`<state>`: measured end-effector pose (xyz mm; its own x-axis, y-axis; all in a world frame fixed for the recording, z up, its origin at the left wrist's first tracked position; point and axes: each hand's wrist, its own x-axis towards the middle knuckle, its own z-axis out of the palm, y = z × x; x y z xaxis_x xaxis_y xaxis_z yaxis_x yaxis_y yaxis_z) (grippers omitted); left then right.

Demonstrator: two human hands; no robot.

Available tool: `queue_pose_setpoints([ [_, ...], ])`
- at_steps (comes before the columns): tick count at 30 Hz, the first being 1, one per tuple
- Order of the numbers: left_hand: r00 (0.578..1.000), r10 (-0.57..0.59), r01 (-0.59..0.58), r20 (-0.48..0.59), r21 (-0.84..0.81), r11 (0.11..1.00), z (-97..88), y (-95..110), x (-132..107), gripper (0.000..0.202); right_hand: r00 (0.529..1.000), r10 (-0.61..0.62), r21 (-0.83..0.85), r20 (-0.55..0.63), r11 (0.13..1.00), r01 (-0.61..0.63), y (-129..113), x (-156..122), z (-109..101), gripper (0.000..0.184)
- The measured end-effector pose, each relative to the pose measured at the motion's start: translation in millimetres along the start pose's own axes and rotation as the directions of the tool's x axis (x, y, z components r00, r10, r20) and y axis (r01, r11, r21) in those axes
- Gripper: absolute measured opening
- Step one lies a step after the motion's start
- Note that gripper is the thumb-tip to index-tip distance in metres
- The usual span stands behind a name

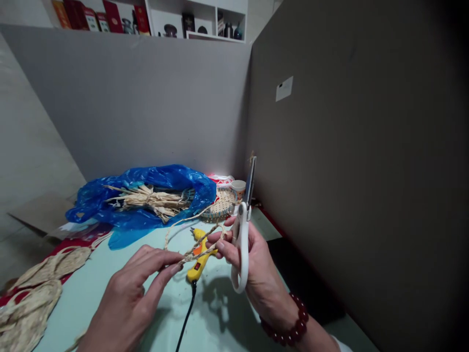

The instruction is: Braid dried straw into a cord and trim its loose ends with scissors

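Note:
My left hand (132, 293) pinches a thin braided straw cord (190, 252) between thumb and fingertips, just above the table. My right hand (252, 264) grips white-handled scissors (242, 230) with the blades pointing up and closed, while its fingertips also hold the same cord. The cord loops up and back toward a woven straw disc (220, 205). A yellow glue gun (200, 259) lies on the light green table (216, 318) under the cord, its black cable running toward me.
A blue plastic bag (146, 200) holds a bundle of dried husks (154, 200) at the back. Woven straw pieces (32, 288) lie at the left edge. A small cup (238, 186) stands by the grey partition walls (348, 161). Shelves with boxes sit behind.

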<state>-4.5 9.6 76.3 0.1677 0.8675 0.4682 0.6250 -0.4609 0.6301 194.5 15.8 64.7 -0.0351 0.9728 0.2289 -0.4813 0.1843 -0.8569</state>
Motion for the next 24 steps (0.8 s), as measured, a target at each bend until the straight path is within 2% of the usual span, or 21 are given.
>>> queue_pose_setpoints([
  [2,0.997,-0.083,0.083,0.006,0.004,0.997,-1.8,2.8,2.2,0.017,1.0,0.01,0.007,0.0,1.0,-0.01,-0.9,-1.5,1.1,0.042],
  [3,0.996,-0.087,0.087,0.008,0.016,0.996,-2.7,4.2,3.1,0.019,1.0,0.019,0.011,0.002,1.0,-0.019,-1.1,-2.5,1.6,0.043],
  [6,0.999,-0.025,0.021,0.045,0.087,0.996,-5.0,8.3,4.4,0.022,0.999,0.052,0.026,0.009,0.998,-0.052,-0.2,-4.9,2.7,0.043],
  [8,0.996,-0.028,0.019,0.087,0.104,0.994,-5.6,11.6,4.6,0.022,0.997,0.077,0.031,0.018,0.997,-0.077,1.2,-5.4,3.3,0.043],
  [10,0.981,-0.085,0.08,0.173,0.037,0.996,-4.8,15.9,5.2,0.026,0.995,0.097,0.038,0.026,0.994,-0.098,2.6,-5.2,3.6,0.043],
  [13,0.935,-0.191,0.231,0.297,-0.106,0.967,-1.4,21.9,5.9,0.032,0.992,0.127,0.051,0.021,0.99,-0.128,3.4,-4.8,3.7,0.044],
  [17,0.926,-0.291,0.342,0.239,-0.21,0.916,4.8,23.7,0.7,0.034,0.979,0.202,0.091,0.001,0.975,-0.202,4.7,-5.6,3.3,0.048],
  [24,0.94,-0.306,0.336,0.148,-0.272,0.902,11.6,25.0,-10.1,0.031,0.968,0.251,0.179,0.005,0.952,-0.248,12.0,-8.4,3.5,0.051],
])
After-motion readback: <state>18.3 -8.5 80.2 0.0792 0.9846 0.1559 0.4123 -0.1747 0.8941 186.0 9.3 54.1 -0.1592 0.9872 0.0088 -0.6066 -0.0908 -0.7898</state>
